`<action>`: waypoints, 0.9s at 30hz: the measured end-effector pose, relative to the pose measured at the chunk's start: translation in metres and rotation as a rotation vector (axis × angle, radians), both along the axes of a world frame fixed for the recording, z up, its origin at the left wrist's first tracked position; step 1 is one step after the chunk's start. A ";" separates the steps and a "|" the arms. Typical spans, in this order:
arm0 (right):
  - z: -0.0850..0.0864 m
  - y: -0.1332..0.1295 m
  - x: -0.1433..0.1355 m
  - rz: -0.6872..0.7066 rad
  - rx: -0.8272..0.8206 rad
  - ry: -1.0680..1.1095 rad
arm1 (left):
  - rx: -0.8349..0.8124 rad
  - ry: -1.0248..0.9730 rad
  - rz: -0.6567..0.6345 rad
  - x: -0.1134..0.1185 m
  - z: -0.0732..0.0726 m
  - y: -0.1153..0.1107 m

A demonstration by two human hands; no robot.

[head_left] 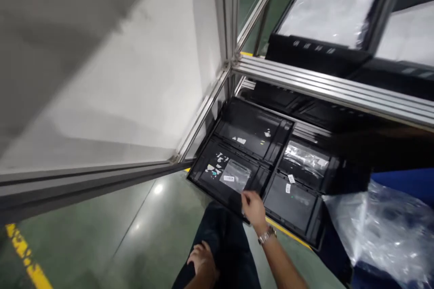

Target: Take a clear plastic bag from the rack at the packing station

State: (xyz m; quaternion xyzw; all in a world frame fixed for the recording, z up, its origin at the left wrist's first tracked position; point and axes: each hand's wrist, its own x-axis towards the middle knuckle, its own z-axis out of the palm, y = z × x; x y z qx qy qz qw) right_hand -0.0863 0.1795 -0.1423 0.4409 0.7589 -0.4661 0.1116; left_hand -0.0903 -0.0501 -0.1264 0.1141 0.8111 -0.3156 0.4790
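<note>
A view looks down from the head of a person crouched or seated beside a metal-framed rack. The right hand (253, 210), with a metal wristwatch (266, 235) on its wrist, reaches forward to the near edge of a black plastic tray (222, 189) lying low on the rack. Its fingers are loosely curled and held close together at the tray's rim; whether the grip pinches anything cannot be told. Just beyond the fingertips, a small clear plastic bag (235, 175) with a white label lies flat in the tray's near compartment, beside a few scattered paper scraps (214, 168). The left hand (202, 259) rests on the person's dark-trousered knee (225, 239), fingers relaxed and slightly apart, holding nothing.

A second black tray (294, 198) sits just to the right, touching the first, with another clear bag (305, 157) in its far compartment. Above runs an aluminium shelf rail (335, 88), with black bins of white plastic-wrapped material (330, 6) above it. A large pale panel (111, 76) fills the left. Crumpled clear plastic sheeting (389, 230) lies at the right. The floor (111, 235) is glossy green with a yellow line (25, 255).
</note>
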 end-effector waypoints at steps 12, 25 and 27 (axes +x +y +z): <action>-0.058 0.086 -0.073 0.680 -0.108 -0.053 | -0.117 -0.109 -0.186 0.016 -0.006 0.000; -0.052 0.080 -0.075 0.941 0.059 0.111 | -0.132 -0.135 -0.149 -0.001 -0.005 0.007; -0.049 0.073 -0.069 0.890 0.110 0.100 | -0.133 -0.149 -0.139 -0.006 -0.001 0.012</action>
